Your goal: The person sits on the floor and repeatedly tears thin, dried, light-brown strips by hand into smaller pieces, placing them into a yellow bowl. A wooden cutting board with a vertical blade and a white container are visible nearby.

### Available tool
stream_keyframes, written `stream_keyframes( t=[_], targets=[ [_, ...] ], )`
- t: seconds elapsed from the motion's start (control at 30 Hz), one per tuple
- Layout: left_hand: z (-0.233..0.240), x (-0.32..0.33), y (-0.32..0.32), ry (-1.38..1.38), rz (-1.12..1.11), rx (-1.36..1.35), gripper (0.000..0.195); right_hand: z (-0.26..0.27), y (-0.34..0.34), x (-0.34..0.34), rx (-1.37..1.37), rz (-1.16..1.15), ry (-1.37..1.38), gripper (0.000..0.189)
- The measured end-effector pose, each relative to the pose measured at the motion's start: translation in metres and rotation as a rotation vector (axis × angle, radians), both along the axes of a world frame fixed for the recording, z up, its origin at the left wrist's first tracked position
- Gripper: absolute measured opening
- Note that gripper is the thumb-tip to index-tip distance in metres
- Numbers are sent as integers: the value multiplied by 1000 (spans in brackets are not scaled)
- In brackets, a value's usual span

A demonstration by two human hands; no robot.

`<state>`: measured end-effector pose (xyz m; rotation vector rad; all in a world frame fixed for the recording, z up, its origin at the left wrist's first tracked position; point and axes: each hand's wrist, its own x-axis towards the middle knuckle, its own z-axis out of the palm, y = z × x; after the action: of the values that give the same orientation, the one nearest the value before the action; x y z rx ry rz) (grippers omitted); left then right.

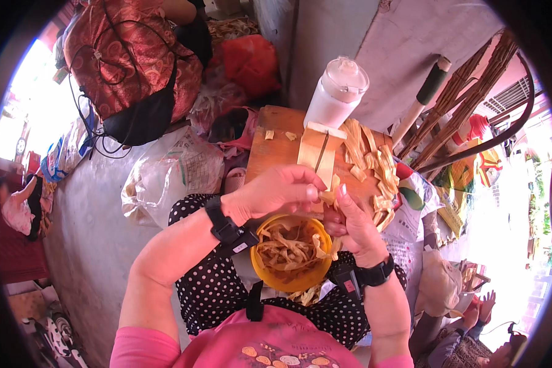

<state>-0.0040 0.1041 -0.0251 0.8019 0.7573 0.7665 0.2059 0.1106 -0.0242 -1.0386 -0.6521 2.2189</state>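
My left hand pinches one end of a dried, pale-yellow plant strip. Close beside it, my right hand grips the same strip between thumb and fingers. Just beyond the fingers, a pale wooden block with a long dark slit stands on a wooden board. More strips lie loose along the board's right side. Below my hands, between my knees, a yellow bucket holds a heap of curled strips. My fingers partly hide the block's near end.
A white lidded bottle stands behind the block. Plastic bags lie on the floor to the left. A long handle and bundled stalks lean at the right. Another person in red patterned clothes is at the upper left.
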Motion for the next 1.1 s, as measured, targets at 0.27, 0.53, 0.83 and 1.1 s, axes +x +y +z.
stream_keyframes(
  t=[0.27,0.53,0.83,1.1],
  targets=[
    [19,17,-53,131,81,296,15,20,-51,3,291,1,-202,14],
    [-9,30,-102,144,188,67,9,-20,-97,8,80,-138,-104,18],
    [-74,43,-121,642,118,384,30,-28,-98,40,200,99,-248,20],
    [-11,39,-111,614,184,565,20,7,-100,41,430,386,-470,19]
  ],
)
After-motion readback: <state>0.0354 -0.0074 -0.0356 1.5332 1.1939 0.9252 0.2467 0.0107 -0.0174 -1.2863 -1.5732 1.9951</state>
